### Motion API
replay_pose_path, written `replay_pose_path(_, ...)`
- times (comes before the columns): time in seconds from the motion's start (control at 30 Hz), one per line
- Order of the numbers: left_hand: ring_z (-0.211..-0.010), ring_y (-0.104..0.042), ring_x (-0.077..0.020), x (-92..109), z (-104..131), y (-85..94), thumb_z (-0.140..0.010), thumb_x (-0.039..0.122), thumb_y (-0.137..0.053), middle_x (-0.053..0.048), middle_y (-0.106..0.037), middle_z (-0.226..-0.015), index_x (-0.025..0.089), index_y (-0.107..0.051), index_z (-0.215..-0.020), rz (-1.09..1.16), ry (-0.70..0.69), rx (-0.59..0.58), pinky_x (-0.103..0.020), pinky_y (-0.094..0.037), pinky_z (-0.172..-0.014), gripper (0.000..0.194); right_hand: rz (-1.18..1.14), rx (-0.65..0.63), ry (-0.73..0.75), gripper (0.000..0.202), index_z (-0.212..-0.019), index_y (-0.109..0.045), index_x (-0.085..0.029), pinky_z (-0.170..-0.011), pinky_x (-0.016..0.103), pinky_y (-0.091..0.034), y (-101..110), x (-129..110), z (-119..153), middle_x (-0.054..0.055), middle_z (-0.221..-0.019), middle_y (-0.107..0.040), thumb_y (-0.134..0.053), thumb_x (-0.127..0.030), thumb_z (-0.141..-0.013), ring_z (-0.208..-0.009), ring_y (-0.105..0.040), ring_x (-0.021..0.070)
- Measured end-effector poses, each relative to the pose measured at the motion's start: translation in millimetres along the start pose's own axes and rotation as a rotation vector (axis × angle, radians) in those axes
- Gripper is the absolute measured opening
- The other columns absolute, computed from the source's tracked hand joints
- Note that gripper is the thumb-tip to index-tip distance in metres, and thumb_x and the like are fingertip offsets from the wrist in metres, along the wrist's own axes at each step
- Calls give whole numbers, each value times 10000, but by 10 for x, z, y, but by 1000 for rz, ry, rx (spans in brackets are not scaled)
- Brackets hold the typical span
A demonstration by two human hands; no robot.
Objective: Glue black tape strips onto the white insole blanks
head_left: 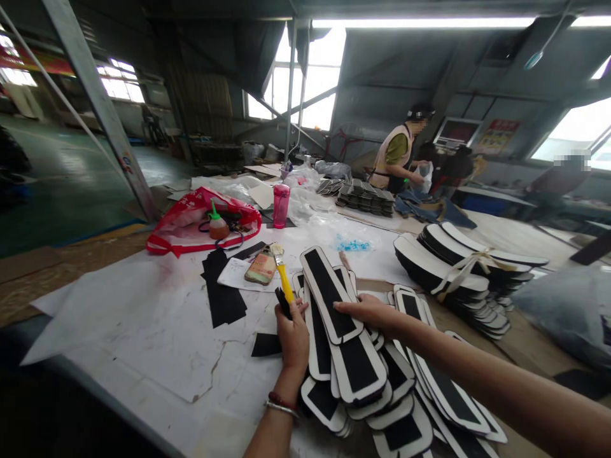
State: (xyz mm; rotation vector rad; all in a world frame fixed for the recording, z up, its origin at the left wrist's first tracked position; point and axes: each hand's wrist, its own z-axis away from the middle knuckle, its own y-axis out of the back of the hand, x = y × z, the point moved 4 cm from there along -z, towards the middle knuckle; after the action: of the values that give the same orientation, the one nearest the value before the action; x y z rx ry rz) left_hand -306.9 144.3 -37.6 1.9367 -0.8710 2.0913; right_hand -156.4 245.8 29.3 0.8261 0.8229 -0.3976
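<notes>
Panel pile (360,370): loosely fanned, likely to slide if nudged.
Top panel (328,286): on the pile; probably light, stiff yet bendable (take its long pale edges).
Right hand (368,313): one fingertip over the top panel's black face; grip cannot be told.
Left hand (293,336): fingers closed around a yellow-handled tool (285,284).

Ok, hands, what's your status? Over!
Left hand holding yellow-handled tool. Right hand on top black-and-white panel. More panels piled underneath.
</notes>
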Motion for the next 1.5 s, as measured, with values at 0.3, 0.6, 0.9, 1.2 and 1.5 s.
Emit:
replay_pose_path(0.3, -766, -660, -206, 78, 37, 46, -876, 346, -428, -95, -647, -869, 194, -499, -881, -41, -22, 69, -337, -525, -708, 168, -288, -38, -77, 854, -1288, -365, -134, -686, 353, -578, -183, -107, 66, 117, -973, -684, -774, -408, -591, -813, -679, 254)
replay_pose_path(0.6, -984, -592, -248, 110, 87, 87, -856, 349, -467, -114, -622, -983, 205, -544, -925, -99, -50, 199, -395, -436, -917, 177, -388, -68, -37, 1013, -1358, -219, -169, -683, 347, -579, -355, -355, 297, 149, -1086, -640, -817, -325, -554, -837, -675, 247)
replay_pose_path(0.9, -787, -660, -232, 178, 98, 23, -854, 386, -459, -100, -646, -858, 194, -530, -883, 65, -65, 92, -389, -538, -746, 207, -483, -112, 4, 726, -1220, -402, -122, -643, 368, -578, -256, -342, 302, 99, -857, -699, -771, -241, -606, -694, -684, 226)
replay_pose_path(1.2, -827, -648, -185, 361, -193, 386, -855, 315, -470, -60, -618, -875, 182, -455, -933, 204, -199, 362, -412, -516, -837, 155, 130, 10, 303, 809, -1305, -381, -178, -789, 351, -525, 529, -830, 484, 102, -1074, -642, -755, -301, -599, -903, -637, 244)
replay_pose_path(1.5, -834, -669, -214, 235, -389, 551, -837, 295, -499, -113, -675, -974, 164, -480, -1095, 204, -94, 386, -414, -519, -802, 290, 779, -140, 644, 757, -1320, -399, -127, -928, 383, -418, -48, -453, 352, 163, -1253, -534, -641, -211, -608, -1096, -536, 292)
